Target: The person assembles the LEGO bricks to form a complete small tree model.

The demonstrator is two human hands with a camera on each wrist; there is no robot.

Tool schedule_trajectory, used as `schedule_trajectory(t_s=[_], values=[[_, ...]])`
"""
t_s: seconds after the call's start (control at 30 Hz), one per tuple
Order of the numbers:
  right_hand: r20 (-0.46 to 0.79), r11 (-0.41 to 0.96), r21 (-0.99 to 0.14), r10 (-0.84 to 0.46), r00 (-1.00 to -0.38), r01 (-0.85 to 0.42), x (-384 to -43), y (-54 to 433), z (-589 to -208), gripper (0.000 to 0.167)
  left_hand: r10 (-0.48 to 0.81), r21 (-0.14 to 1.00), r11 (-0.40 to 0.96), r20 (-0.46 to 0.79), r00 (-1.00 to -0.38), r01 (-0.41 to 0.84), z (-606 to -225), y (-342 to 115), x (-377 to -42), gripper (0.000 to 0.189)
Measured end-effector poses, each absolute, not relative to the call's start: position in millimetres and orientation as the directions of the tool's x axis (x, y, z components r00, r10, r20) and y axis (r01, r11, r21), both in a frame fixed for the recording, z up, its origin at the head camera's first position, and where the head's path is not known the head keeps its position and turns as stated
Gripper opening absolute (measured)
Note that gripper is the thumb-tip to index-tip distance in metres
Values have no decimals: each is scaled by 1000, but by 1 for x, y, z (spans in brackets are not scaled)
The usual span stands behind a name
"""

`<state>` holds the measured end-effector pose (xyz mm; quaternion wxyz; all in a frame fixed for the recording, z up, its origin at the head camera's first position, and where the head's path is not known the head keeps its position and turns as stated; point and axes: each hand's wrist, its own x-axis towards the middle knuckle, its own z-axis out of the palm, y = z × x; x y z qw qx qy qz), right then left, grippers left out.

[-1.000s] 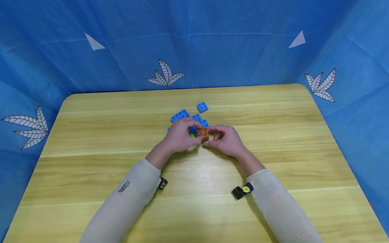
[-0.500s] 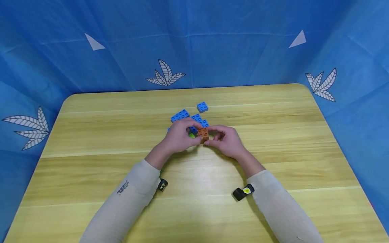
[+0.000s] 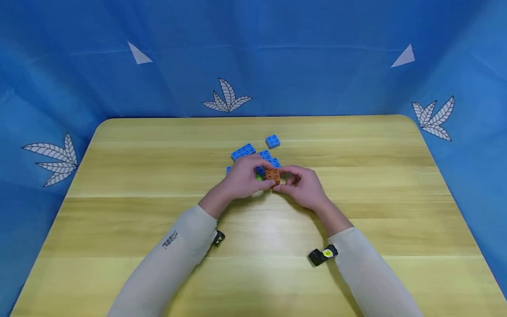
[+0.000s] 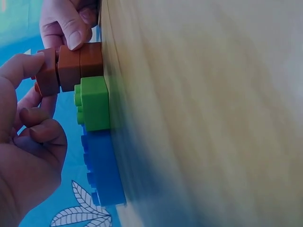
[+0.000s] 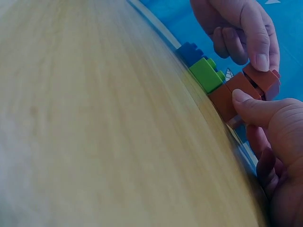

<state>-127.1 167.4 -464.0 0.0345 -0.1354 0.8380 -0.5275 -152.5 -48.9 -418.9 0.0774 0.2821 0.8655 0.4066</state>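
My left hand [image 3: 244, 177] pinches the top brown toy brick [image 4: 47, 72] between thumb and finger. That brick sits a little askew on two more brown bricks [image 4: 80, 65], with a narrow gap showing under it. From the other side my right hand [image 3: 304, 187] holds the lower part of the stack, its thumb pressed on the middle brown brick [image 5: 241, 85]. The lowest brown brick [image 5: 222, 101] stands on the table. Beside the stack is a green brick [image 4: 96, 103], and past it a blue brick [image 4: 103, 165].
Several blue bricks lie behind the hands, among them a long one [image 3: 243, 151] and a small square one [image 3: 272, 141] farther back. The wooden table [image 3: 269, 273] reaches to a blue cloth [image 3: 317, 57] at the back and sides.
The head view has shifted, so everything appears slightly farther right. Both hands keep their hold on the brown bricks, with little visible movement.
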Motion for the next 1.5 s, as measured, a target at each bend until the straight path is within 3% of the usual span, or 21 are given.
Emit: schedule_trajectory(t_s=[0.43,0.77,1.27,1.5], values=[[102,383,-902,-267,-958,-202,-125,169,-466,40,593,686,570,37,-804,452,-411,-44,-155,29],[100,386,-900,-270,-958,-203,-127,167,-465,39,580,701,580,1,-814,415,-409,-47,-155,29],[99,403,-891,-276,-956,-209,-127,171,-466,39,564,709,564,43,-824,423,-417,-46,-151,33],[124,331,-918,-284,-951,-219,-114,164,-435,34,565,718,556,45,-824,420,-416,-46,-152,34]])
